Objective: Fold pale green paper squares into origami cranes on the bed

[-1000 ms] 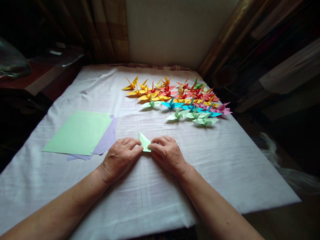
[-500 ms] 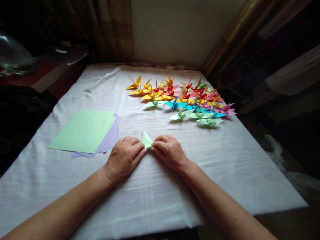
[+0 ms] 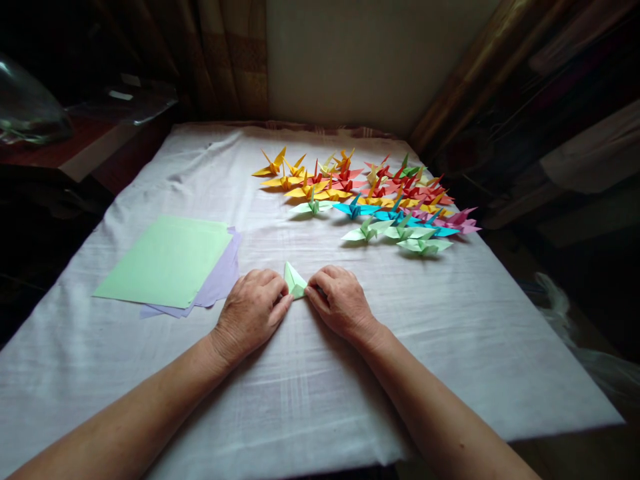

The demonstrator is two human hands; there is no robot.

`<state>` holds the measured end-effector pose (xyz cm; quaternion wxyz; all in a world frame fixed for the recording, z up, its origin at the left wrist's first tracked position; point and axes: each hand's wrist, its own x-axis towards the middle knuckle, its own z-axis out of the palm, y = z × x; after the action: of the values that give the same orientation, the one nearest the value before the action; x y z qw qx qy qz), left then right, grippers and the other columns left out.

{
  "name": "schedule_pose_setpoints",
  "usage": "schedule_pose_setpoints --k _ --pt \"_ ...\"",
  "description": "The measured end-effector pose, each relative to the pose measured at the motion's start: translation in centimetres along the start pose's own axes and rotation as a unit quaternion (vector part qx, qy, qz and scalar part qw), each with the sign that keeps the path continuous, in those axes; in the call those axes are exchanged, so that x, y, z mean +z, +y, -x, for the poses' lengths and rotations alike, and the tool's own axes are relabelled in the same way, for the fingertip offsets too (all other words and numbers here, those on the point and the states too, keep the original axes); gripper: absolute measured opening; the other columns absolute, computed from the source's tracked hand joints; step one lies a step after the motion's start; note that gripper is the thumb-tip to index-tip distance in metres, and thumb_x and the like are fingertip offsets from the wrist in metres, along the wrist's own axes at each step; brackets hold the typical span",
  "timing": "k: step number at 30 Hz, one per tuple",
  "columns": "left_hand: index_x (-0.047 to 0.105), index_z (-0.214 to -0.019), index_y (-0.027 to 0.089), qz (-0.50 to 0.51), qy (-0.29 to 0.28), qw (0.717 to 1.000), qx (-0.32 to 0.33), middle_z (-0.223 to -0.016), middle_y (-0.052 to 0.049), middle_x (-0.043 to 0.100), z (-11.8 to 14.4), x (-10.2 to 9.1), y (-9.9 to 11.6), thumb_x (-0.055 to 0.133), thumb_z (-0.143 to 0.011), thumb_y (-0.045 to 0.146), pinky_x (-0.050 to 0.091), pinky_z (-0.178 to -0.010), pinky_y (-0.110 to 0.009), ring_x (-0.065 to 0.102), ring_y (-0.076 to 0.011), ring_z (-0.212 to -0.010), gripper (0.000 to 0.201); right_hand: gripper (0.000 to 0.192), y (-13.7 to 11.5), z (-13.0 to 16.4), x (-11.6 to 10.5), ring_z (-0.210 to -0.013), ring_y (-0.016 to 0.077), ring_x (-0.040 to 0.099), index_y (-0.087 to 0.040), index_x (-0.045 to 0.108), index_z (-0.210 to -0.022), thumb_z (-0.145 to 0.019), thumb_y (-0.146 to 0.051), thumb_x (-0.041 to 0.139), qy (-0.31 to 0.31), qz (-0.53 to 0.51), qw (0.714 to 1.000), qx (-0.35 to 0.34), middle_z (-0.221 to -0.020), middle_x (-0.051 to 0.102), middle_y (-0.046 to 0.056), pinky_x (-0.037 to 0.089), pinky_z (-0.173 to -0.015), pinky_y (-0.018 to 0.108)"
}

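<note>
A small piece of folded light-green origami paper (image 3: 295, 283) lies on the white cloth with its point toward the far side. My left hand (image 3: 256, 303) pinches its left lower edge, with the fingers curled and the thumb along the near side. At the right lower corner, my right hand (image 3: 341, 298) grips it between thumb and curled fingers. The fingertips partly hide the lower corners. Left of my left hand lies a stack of light-green paper sheets (image 3: 163, 260), with purple sheets (image 3: 220, 277) sticking out beneath it.
Several folded paper cranes (image 3: 354, 209) in yellow, red, blue, pink and green stand in rows at the back right of the cloth-covered table (image 3: 150, 387). A dark red side table (image 3: 95, 143) with a clear plastic bag stands at the far left. Curtains (image 3: 235, 60) hang behind.
The camera view has shifted slightly. My fingers have moved a little at the folded paper's lower corners, and the right fingers look slightly more arched. Both hands stay on the paper.
</note>
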<state>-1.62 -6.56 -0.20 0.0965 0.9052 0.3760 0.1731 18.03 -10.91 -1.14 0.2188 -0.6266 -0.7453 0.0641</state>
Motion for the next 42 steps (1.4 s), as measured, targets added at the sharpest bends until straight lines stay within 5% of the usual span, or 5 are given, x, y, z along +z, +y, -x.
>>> schedule_pose_setpoints --k 10,16,23,32,42 --pt "0.066 -0.100 0.024 0.040 -0.007 0.999 -0.015 -0.099 -0.004 0.065 0.1 0.3 -0.2 0.055 -0.095 0.026 0.045 -0.082 -0.038 0.058 -0.0233 -0.090 0.013 0.012 -0.6 -0.1 0.5 -0.081 0.0220 0.056 -0.021 0.061 -0.084 -0.093 -0.028 0.059 0.019 0.033 0.999 0.030 -0.085 0.064 0.006 0.036 -0.072 0.033" --pt "0.068 -0.099 0.024 0.055 -0.017 0.998 -0.023 -0.098 -0.005 0.065 -0.1 0.1 -0.2 0.054 -0.094 0.026 0.046 -0.084 -0.038 0.058 -0.0228 -0.091 0.015 0.012 0.1 0.3 0.6 -0.087 0.0211 0.059 -0.022 0.061 -0.095 -0.097 -0.021 0.049 0.047 -0.050 0.997 0.039 -0.091 0.067 0.005 0.040 -0.076 0.033" --pt "0.067 -0.098 0.023 0.066 -0.020 0.997 -0.027 -0.098 -0.004 0.065 -0.1 0.0 -0.1 0.054 -0.095 0.028 0.046 -0.085 -0.038 0.058 -0.0227 -0.092 0.014 0.029 -1.0 0.0 0.6 -0.086 0.0245 0.058 -0.021 0.059 -0.091 -0.086 -0.049 0.068 0.025 -0.003 0.998 0.059 -0.089 0.064 0.006 0.039 -0.075 0.035" --pt "0.059 -0.110 0.021 0.059 -0.004 0.998 -0.012 -0.103 -0.006 0.067 0.2 0.1 -0.7 0.049 -0.097 0.028 0.046 -0.087 -0.039 0.060 -0.0238 -0.096 0.017 0.014 0.4 0.3 -0.3 -0.092 0.0201 0.061 -0.025 0.068 -0.096 -0.083 -0.027 0.074 0.004 -0.101 0.995 -0.001 -0.096 0.068 0.002 0.039 -0.079 0.033" --pt "0.065 -0.093 0.022 0.092 -0.014 0.996 0.017 -0.098 -0.004 0.067 0.4 -0.3 -1.0 0.052 -0.098 0.031 0.046 -0.085 -0.038 0.059 -0.0218 -0.090 0.017 0.006 0.9 0.4 -0.1 -0.087 0.0179 0.060 -0.024 0.070 -0.092 -0.092 -0.029 0.066 0.010 -0.083 0.995 -0.047 -0.095 0.070 0.003 0.039 -0.077 0.031"
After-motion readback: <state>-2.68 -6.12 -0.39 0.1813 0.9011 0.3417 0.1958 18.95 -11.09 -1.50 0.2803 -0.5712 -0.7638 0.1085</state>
